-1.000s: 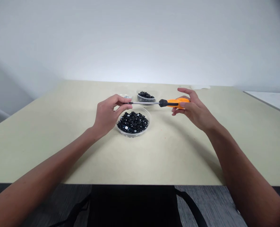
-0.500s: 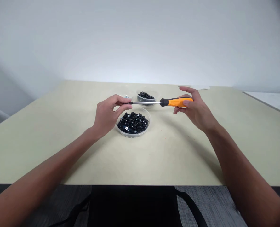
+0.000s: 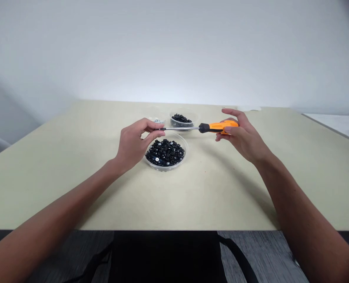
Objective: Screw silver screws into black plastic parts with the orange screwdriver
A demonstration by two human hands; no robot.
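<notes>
My right hand (image 3: pixel 245 137) grips the orange and black handle of a screwdriver (image 3: pixel 214 127), thumb and fingers around it and the index finger raised. The screwdriver lies level in the air, its metal shaft running left to my left hand (image 3: pixel 136 139). Thumb and forefinger of that hand are pinched at the dark tip; whatever small thing is between them is hidden. Just below the shaft stands a clear round bowl (image 3: pixel 185 151) of small black parts (image 3: pixel 165 152), some with silvery round centres.
Behind, a second clear bowl (image 3: pixel 195 116) holds small black pieces (image 3: pixel 181 118). Beside it is a clear dish of small silvery pieces (image 3: pixel 156 120), partly hidden by my left hand. A white item (image 3: pixel 249 108) lies at the pale table's (image 3: pixel 192 196) back edge, before a wall.
The screwdriver handle has turned about its length; a black strip now shows along its lower side. My right fingers have shifted slightly on it. My left hand stays in place.
</notes>
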